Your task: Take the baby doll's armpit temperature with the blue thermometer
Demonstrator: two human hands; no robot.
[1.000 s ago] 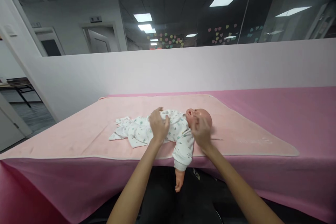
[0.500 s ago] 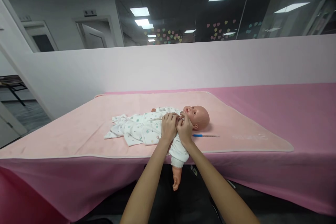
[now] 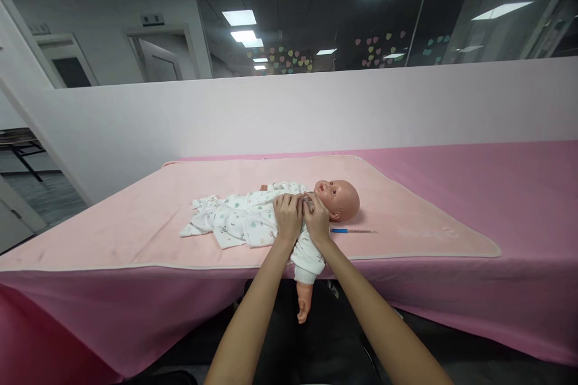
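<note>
A baby doll (image 3: 347, 200) lies on its back, head to the right, one arm hanging over the table's front edge. It wears a white patterned baby outfit (image 3: 246, 222). At the upper chest, just below the chin, my left hand (image 3: 288, 215) is closed with its fingertips on the cloth. My right hand (image 3: 316, 216) is pinched beside it at the neckline, the two hands almost touching. Both seem to grip the outfit's collar area, though the fingers cover what is between them. Close to my right wrist lies a thin thermometer (image 3: 354, 231) with a blue end.
A peach mat (image 3: 135, 228) with pale edging lies under the doll. Beneath it, a pink cloth (image 3: 533, 204) covers the table and drapes down the front. A white low wall (image 3: 289, 114) with glass above stands behind the table.
My right hand has shifted slightly left and down from the doll's chin to the neckline. My left hand has moved slightly left. The doll and thermometer stay put.
</note>
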